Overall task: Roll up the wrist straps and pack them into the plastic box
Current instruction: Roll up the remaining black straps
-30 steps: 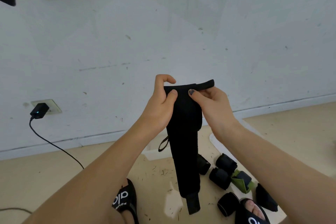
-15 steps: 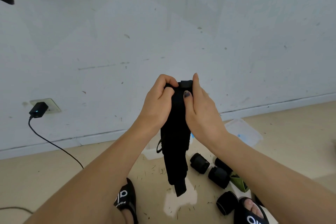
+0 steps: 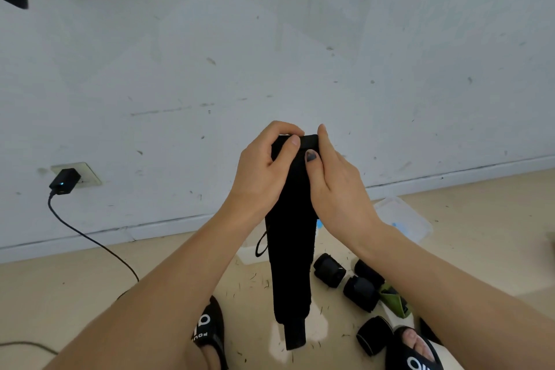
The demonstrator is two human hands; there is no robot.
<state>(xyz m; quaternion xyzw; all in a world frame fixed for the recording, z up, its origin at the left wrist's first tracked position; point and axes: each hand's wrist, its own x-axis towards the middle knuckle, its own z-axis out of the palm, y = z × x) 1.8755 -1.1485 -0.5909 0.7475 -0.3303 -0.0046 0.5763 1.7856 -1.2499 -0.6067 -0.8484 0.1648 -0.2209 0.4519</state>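
While a charger (image 3: 64, 182) is sitting plugged into the wall socket at the far left, its cable (image 3: 90, 239) trailing down onto the floor, the person is working on one black wrist strap (image 3: 289, 249) held up in the middle of the view. The left hand (image 3: 261, 173) is curling its fingers and thumb around the strap's top end, and the right hand (image 3: 333, 180) is pinching the same end from the other side, thumb pressing on the front; between them a first tight turn appears to be forming. Most of the strap is hanging straight down toward the floor, its tab end dangling near the feet, so this roll is judged to be barely begun. To the right, near the person's slipper (image 3: 417, 351), several rolled straps (image 3: 329, 269) are lying on the floor, already wound but not yet packed. Farther right, by the wall, the plastic box (image 3: 402, 219) is lying on the floor; whether it is holding anything cannot be told.
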